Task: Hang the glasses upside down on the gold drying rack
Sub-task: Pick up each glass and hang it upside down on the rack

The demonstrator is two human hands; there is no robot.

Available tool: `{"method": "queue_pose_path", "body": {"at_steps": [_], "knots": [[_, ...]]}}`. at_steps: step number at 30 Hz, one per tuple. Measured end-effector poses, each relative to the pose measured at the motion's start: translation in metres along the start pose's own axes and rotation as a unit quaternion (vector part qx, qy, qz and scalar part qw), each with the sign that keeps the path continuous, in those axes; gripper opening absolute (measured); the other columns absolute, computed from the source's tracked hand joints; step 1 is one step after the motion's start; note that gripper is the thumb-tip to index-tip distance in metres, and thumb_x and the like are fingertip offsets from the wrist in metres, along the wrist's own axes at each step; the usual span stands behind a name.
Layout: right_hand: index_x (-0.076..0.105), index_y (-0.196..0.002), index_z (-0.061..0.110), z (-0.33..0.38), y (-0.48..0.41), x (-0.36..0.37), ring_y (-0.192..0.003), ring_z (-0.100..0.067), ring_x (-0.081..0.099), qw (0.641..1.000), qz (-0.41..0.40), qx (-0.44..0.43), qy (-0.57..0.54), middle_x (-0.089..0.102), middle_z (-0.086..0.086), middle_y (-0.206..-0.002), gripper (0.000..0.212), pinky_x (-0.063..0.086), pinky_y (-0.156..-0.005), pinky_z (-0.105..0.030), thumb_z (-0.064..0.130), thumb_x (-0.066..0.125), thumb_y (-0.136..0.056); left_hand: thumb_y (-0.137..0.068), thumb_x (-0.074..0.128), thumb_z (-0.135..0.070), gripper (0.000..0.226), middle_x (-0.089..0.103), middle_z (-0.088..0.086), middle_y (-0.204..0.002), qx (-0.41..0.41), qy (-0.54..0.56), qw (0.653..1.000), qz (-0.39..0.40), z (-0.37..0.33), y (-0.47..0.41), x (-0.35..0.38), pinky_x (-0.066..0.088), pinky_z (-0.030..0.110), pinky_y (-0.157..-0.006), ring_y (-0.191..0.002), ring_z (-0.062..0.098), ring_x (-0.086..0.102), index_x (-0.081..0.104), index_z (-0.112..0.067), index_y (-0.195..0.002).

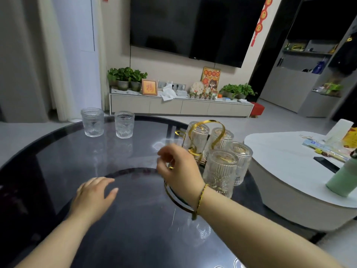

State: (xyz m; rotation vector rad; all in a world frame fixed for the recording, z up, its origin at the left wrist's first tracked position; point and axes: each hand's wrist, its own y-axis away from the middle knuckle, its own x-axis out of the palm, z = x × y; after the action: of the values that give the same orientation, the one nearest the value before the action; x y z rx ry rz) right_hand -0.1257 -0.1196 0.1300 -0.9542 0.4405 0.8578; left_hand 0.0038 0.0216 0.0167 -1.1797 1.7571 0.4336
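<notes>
Four glasses (220, 173) hang upside down on the gold drying rack (207, 132) at my right; two upright glasses (108, 122) wait well apart across the dark table (63, 151). My left hand (92, 198) rests flat, open and empty. My right hand (177, 169) hovers by the rack, fingers curled; whether it grips anything, I can't tell.

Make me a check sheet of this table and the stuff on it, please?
Surface: dark round glass table, shiny.
Job's things: gold rack at the right; four glasses hang on it upside down. Two glasses stand upright at the far left edge.
Clutter: nothing seen on this table.
Grippers: left hand flat on the table, empty. Right hand by the rack's near side; I cannot tell if it grips anything.
Cables: one runs down the wall under the television.
Surroundings: white side table, green bottle, plants.
</notes>
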Motion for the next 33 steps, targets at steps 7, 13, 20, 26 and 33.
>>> {"method": "queue_pose_path", "body": {"at_steps": [7,13,20,26,33], "knots": [[0.054,-0.099,0.007,-0.028,-0.049,0.117,-0.081,-0.017,0.051,0.989,0.045,0.116,-0.075,0.061,-0.012,-0.095,0.023,0.034,-0.069,-0.016,0.013,0.055,-0.077,-0.085,0.057,-0.031,0.035,0.056,0.010,-0.125,-0.077,-0.011,0.997,-0.014,0.054,-0.020,-0.013,0.031,0.039,-0.102,-0.121,0.029,0.044,0.057,-0.009,-0.113],[0.026,-0.131,0.008,-0.075,-0.124,0.194,-0.126,-0.029,0.034,0.962,0.056,0.250,-0.099,0.036,-0.014,-0.137,0.074,0.033,-0.105,-0.040,0.024,0.067,-0.072,-0.086,0.049,-0.040,0.036,0.047,-0.005,-0.130,-0.046,-0.029,0.998,-0.022,0.061,-0.022,-0.002,0.021,0.031,-0.109,-0.127,0.015,0.034,0.049,-0.021,-0.117],[0.005,-0.137,0.008,-0.110,-0.199,0.259,-0.134,-0.028,0.024,0.955,0.037,0.270,-0.119,0.024,-0.013,-0.147,0.104,0.024,-0.111,-0.039,0.031,0.075,-0.064,-0.083,0.051,-0.044,0.038,0.047,-0.009,-0.124,-0.058,-0.008,0.998,-0.009,0.067,-0.030,0.000,0.020,0.031,-0.106,-0.124,0.013,0.034,0.051,-0.025,-0.116],[-0.004,-0.138,0.015,-0.127,-0.227,0.276,-0.130,-0.032,0.032,0.946,-0.024,0.300,-0.117,0.029,-0.011,-0.146,0.110,0.028,-0.107,-0.045,0.038,0.073,-0.062,-0.076,0.064,-0.041,0.033,0.064,-0.001,-0.105,-0.051,-0.040,0.998,0.000,0.066,-0.031,-0.005,0.034,0.034,-0.099,-0.107,0.025,0.058,0.064,-0.020,-0.102],[0.018,-0.128,0.008,-0.137,-0.239,0.265,-0.114,-0.031,0.046,0.930,0.011,0.301,-0.212,0.046,-0.015,-0.126,0.084,0.038,-0.095,-0.034,0.022,0.073,-0.066,-0.073,0.033,-0.047,0.047,0.068,-0.002,-0.094,-0.033,-0.075,0.997,-0.002,0.067,-0.031,-0.006,0.050,0.041,-0.083,-0.093,0.023,0.066,0.066,-0.020,-0.091]]}}
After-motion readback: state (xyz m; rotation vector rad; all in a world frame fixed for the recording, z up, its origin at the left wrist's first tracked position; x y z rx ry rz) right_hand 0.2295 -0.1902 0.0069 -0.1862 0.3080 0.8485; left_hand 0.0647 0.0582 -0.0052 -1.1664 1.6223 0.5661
